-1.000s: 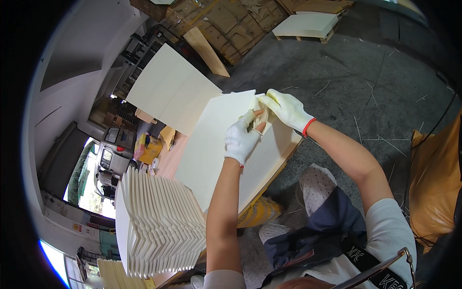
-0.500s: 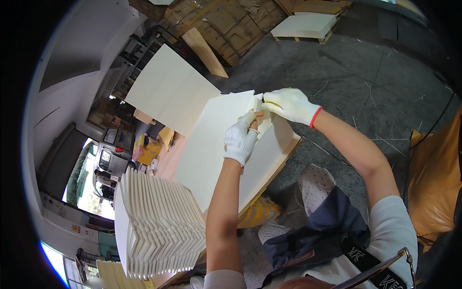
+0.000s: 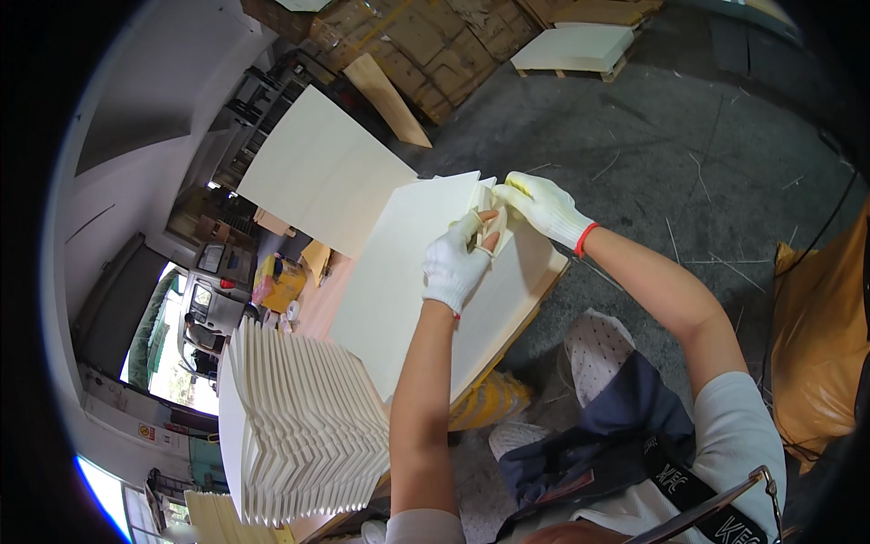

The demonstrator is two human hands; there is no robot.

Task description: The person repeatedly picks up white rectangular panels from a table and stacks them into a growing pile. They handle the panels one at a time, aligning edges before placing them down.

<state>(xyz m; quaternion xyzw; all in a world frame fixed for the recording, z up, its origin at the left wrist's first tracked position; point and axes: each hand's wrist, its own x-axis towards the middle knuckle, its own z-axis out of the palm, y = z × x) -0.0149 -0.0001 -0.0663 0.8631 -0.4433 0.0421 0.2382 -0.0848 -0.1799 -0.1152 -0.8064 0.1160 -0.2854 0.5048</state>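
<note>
My left hand [image 3: 456,263], in a white knit glove with bare fingertips showing, is closed on a narrow pale strip [image 3: 489,216] at the right edge of a large white board [image 3: 399,240]. The fingers partly cover the strip, so its full shape is hidden. Beyond it, my right hand [image 3: 546,208], in a white glove with a red cuff, curls its fingers at the strip's far end; what they pinch is hidden. Under both hands lies another pale board [image 3: 494,304], its long edge running toward me.
Many white panels bent in zigzags form a tall stack [image 3: 304,426] at the near left. Behind the work, a large pale sheet [image 3: 326,172] stands tilted. An orange bag [image 3: 820,335] is at the right; a pallet of boards [image 3: 575,50] sits at the far back.
My right hand has drawn slightly left and toward me, its fingers curling further in. My left fingers have shifted a little on the strip, with another bare fingertip showing.
</note>
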